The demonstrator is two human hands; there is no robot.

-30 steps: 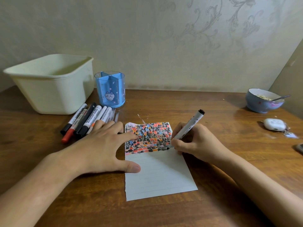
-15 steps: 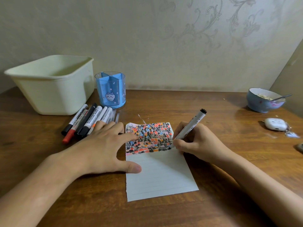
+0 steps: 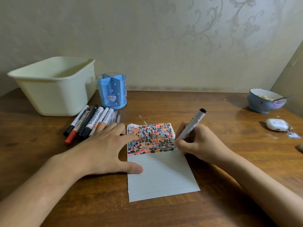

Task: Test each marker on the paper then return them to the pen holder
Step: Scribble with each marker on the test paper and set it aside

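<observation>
A lined paper (image 3: 160, 174) lies on the wooden table, its upper part filled with black, red, orange and blue marks. My right hand (image 3: 196, 141) grips a white marker (image 3: 191, 126) with its black tip touching the paper's right edge. My left hand (image 3: 105, 146) lies flat, its forefinger and thumb pressing the paper's left side. Several capped markers (image 3: 86, 122) lie in a row on the table to the left of the paper. The blue pen holder (image 3: 111, 91), with a cat picture, stands empty behind them.
A cream plastic tub (image 3: 54, 86) stands at the back left. A blue bowl (image 3: 264, 103) with a spoon sits at the back right, and a white earbud case (image 3: 277, 124) with a keychain lies in front of it.
The marker tip has shifted a little to the right along the lowest row of marks. My left hand has stayed where it was.
</observation>
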